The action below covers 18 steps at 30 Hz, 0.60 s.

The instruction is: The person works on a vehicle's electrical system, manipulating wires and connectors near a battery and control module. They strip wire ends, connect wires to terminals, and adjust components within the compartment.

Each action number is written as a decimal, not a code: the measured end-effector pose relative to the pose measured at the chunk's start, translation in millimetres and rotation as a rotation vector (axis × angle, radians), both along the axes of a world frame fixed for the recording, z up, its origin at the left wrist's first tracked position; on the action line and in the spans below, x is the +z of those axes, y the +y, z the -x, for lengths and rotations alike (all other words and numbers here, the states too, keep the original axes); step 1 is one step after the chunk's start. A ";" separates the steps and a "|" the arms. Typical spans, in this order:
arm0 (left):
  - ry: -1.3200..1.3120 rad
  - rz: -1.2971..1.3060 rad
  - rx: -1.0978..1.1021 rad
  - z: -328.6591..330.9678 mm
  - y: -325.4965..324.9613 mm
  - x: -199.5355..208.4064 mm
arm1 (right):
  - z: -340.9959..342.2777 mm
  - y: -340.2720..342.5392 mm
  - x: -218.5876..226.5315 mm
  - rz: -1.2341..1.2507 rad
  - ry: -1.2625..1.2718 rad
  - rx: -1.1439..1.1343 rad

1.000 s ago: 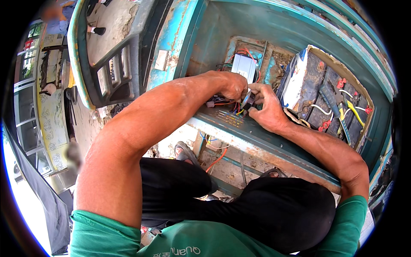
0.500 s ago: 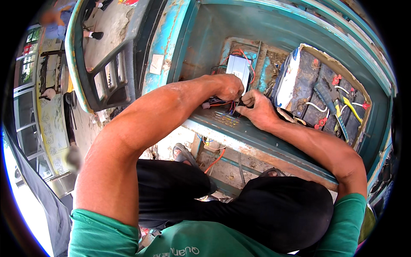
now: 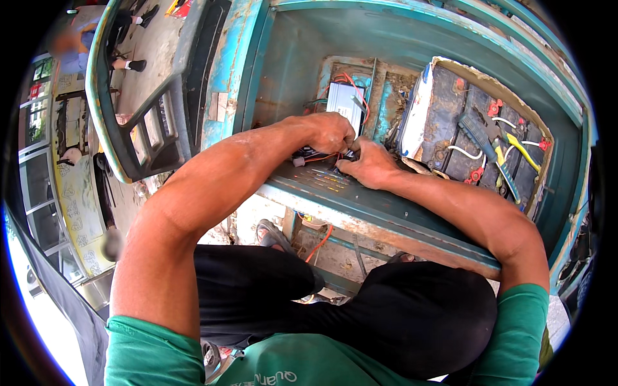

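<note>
- A bundle of thin red and black wires (image 3: 317, 156) lies on the front ledge of a worn teal metal compartment (image 3: 302, 58), between the two hands.
- The left hand (image 3: 329, 132) has its fingers curled tight, pinching the wires from above.
- The right hand (image 3: 370, 164) rests on the ledge just beside it, fingers closed around the wire ends; the two hands touch.
- A small white plug connector (image 3: 298, 162) sits at the wires' left end.
- A ribbed silver metal controller box (image 3: 343, 103) stands just behind the hands.
- Dusty black batteries in a foam-lined tray (image 3: 479, 135) lie to the right, with yellow-handled pliers (image 3: 523, 151) on top.
</note>
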<state>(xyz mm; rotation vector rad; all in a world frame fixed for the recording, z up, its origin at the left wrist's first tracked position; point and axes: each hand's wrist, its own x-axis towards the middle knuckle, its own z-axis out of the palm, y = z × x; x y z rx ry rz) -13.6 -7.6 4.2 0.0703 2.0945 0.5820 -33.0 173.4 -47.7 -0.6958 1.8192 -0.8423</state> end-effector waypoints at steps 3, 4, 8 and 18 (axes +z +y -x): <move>-0.010 0.014 -0.034 1.0 -0.9 2.0 | 0.4 -2.1 5.4 -0.017 0.143 0.001; -0.007 0.018 -0.056 1.6 -0.1 2.0 | 2.2 1.5 3.3 -0.001 0.243 -0.009; -0.003 0.013 -0.097 0.4 -0.5 0.5 | -3.1 3.3 -3.2 0.043 0.442 -0.049; -0.078 0.008 -0.053 1.6 5.6 9.9 | 9.2 6.8 -1.7 -0.008 0.243 0.058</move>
